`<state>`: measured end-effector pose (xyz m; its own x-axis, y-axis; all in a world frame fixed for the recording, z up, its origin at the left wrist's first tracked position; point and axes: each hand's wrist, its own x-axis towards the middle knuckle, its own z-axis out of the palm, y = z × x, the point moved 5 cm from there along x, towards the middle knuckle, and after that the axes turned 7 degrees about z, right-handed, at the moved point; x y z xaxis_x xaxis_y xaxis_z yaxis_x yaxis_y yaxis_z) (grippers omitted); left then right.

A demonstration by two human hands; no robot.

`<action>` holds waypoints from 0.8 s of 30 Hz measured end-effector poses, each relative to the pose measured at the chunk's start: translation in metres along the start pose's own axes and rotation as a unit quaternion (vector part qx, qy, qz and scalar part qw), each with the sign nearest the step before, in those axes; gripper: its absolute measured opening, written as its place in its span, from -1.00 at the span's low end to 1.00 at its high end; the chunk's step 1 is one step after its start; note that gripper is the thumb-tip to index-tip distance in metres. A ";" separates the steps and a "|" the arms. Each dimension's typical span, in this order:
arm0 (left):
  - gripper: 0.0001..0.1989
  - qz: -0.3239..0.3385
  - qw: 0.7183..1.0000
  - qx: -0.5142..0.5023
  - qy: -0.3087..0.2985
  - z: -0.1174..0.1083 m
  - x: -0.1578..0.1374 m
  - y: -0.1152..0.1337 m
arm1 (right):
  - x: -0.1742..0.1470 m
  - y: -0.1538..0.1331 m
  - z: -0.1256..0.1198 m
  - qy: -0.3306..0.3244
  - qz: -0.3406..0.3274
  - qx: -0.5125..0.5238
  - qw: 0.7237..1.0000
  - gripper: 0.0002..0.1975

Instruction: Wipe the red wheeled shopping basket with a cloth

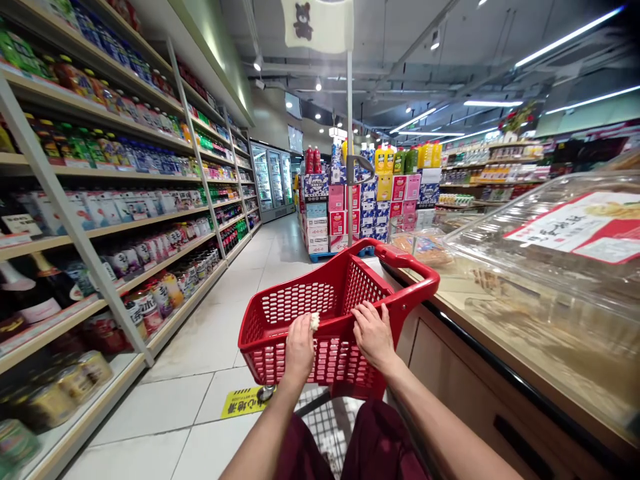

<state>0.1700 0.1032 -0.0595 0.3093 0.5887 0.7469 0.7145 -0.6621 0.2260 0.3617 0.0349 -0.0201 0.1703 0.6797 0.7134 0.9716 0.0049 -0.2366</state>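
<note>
A red plastic shopping cart (273,303) stands sideways right before me, its basket walls full of holes. My left hand (299,350) is at the near side of the basket, its fingers closed round a small pale, crumpled piece (315,322) whose kind I cannot make out. Further right, my right hand (373,335) is on the near rim, fingers bent over the edge. The part of the basket floor behind the near wall is hidden. The cart's handle (413,263) is at the right, beyond my right hand.
Drink shelves (145,277) line the left side. A yellow floor sticker (245,403) lies near a cart wheel. Stacked drink boxes (337,217) stand ahead beside a pole (349,100). On the right, a counter (480,333) bears clear plastic food boxes (540,207).
</note>
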 end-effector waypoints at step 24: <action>-0.44 -0.105 0.956 0.168 -0.217 -0.028 -0.026 -0.028 | 0.029 -0.024 0.019 -0.131 -0.056 0.047 0.989 -0.85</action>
<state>0.1246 0.0932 -0.0675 0.3154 0.8778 0.3605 0.9283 -0.3642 0.0748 0.3403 0.0688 -0.0062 0.0031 0.8374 0.5466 0.9601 0.1505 -0.2359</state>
